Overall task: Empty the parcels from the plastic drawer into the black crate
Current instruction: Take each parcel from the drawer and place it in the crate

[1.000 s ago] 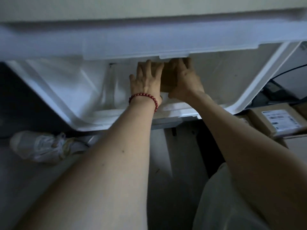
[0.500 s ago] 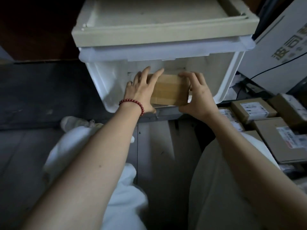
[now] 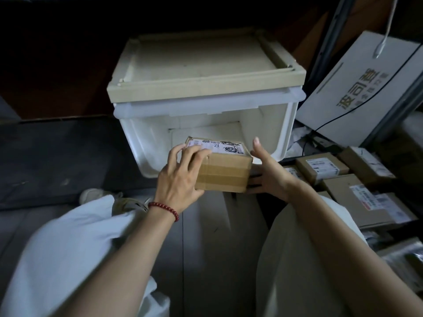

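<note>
A brown cardboard parcel [image 3: 223,170], banded with tape along its near face and bearing a white printed shipping label on top, is shown held in the air at the front lip of the white plastic drawer [image 3: 206,115]. The left hand [image 3: 180,177] is closed over the parcel's left end, fingers laid across the label. The right hand [image 3: 267,173] is pressed flat against the right end, fingers spread and thumb raised. The step in hand is judged to be the carrying of the parcel out of the drawer. A swing to the right is called for next, toward the taped, labelled parcels [image 3: 343,179] already lying there; the black crate itself cannot be made out clearly. No other parcel is seen in the visible part of the drawer, so the emptying may be nearly done.
</note>
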A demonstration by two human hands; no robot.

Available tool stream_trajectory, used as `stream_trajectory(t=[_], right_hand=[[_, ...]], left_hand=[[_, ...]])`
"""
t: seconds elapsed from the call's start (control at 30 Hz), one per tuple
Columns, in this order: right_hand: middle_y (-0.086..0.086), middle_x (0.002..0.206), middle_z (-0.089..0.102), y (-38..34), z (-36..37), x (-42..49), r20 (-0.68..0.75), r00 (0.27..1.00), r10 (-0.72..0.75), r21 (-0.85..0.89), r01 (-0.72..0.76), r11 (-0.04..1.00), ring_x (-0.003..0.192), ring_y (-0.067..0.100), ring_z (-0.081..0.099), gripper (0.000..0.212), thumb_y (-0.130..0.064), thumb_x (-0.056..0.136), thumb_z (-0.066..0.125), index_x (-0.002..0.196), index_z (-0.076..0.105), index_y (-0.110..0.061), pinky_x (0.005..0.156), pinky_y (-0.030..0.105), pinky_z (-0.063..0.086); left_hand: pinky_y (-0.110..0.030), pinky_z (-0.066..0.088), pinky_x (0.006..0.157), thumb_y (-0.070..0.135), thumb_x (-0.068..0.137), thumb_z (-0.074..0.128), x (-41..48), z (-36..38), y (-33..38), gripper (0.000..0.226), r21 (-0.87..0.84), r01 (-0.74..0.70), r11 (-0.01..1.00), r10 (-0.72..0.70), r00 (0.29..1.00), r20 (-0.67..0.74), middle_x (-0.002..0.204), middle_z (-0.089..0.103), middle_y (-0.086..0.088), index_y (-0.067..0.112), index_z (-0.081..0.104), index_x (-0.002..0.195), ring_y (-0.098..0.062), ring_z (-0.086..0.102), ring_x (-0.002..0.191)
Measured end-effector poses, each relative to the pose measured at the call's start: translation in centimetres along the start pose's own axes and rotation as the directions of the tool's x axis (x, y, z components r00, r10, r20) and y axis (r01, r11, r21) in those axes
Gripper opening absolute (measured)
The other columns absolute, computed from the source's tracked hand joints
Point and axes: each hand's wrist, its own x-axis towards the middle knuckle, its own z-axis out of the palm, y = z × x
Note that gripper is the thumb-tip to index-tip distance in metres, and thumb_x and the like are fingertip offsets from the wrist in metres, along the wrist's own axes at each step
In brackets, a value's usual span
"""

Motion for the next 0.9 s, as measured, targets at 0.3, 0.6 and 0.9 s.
stream_trajectory(t=[0.3,0.6,0.9], right_hand=[[0.014,0.118,0.063,-0.2,0.0,1.4,-0.110,0.994,-0.002,0.209,0.025,0.978,0.081,0.023,0.066,0.056,-0.039,0.082,0.064,0.131,0.050,-0.016,0.056,0.031,0.054],[0.008,0.118,0.069,-0.4,0.1,1.2,-0.046,0.975,-0.216,0.314,0.219,0.924,0.100,0.029,0.067,0.078,-0.021,0.074,0.066,0.145,0.034,-0.026,0.088,0.052,0.049],[0.009,0.106,0.073,0.1,-0.5,1.6,-0.021,0.999,-0.048,0.256,0.051,0.965,0.090,0.024,0.069,0.037,-0.054,0.085,0.057,0.105,0.070,-0.025,0.069,0.033,0.056]], left_hand=[[-0.028,0.032,0.105,0.070,0.057,0.072,1.6,-0.7,1.2,0.105,-0.515,0.264,0.815,-0.192,0.963,0.191,0.148,0.026,0.006,0.030,0.029,0.144,-0.012,0.030,0.134],[-0.048,0.050,0.091,0.092,0.063,0.043,3.3,-0.7,-0.8,0.088,-0.534,0.842,0.073,-0.467,0.502,0.728,0.138,0.050,0.004,0.046,0.038,0.137,-0.027,0.059,0.111],[-0.035,0.060,0.067,0.072,0.062,0.070,2.6,0.4,-0.1,0.062,-0.580,0.798,-0.162,-0.386,0.490,0.782,0.111,0.067,0.004,0.039,0.057,0.113,-0.024,0.073,0.084]])
